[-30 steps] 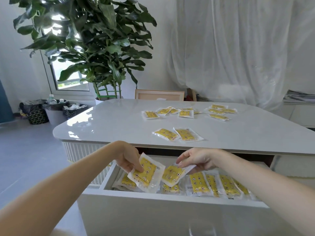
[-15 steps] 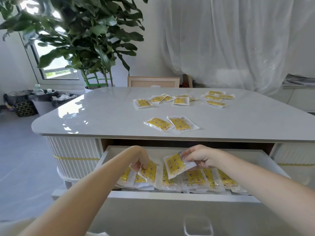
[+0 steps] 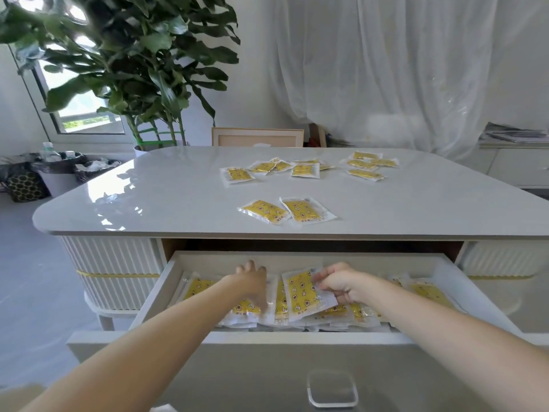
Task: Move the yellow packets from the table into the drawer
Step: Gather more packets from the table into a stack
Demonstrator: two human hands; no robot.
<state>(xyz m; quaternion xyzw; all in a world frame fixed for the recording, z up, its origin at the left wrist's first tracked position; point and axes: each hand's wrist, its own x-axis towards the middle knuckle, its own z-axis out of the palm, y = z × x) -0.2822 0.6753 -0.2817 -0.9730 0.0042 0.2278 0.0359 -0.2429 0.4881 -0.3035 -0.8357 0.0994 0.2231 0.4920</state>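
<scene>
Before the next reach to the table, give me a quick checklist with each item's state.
1. Drawer open wide: ok.
2. Right hand free: not ok, fingers pinch a packet over the row.
3. Left hand free: cannot tell, it presses down among the stored packets.
4. Packets left on the table: ok, near pair by the front edge, more behind.
5. Path from drawer to near pair clear: ok.

Yellow patterned packets (image 3: 300,290), white drawer (image 3: 439,270)
</scene>
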